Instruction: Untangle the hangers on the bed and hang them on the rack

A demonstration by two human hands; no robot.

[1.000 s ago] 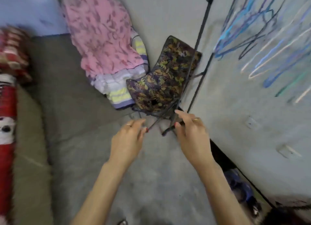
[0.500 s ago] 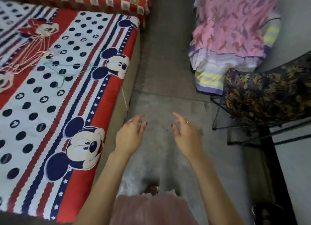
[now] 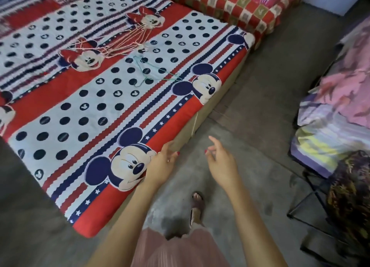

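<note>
Pink wire hangers [image 3: 124, 40] are seen tangled on the bed [image 3: 180, 116] in the upper centre, a teal hanger [image 3: 152, 70] just below them.
Nothing is held: left hand [image 3: 163, 164] and right hand [image 3: 222, 162] are relaxed, fingers loose, low in the frame. Snagged hooks could be bent or dragged off together if pulled hastily. How the thin wires cross cannot be made out; the rack is not seen.
</note>
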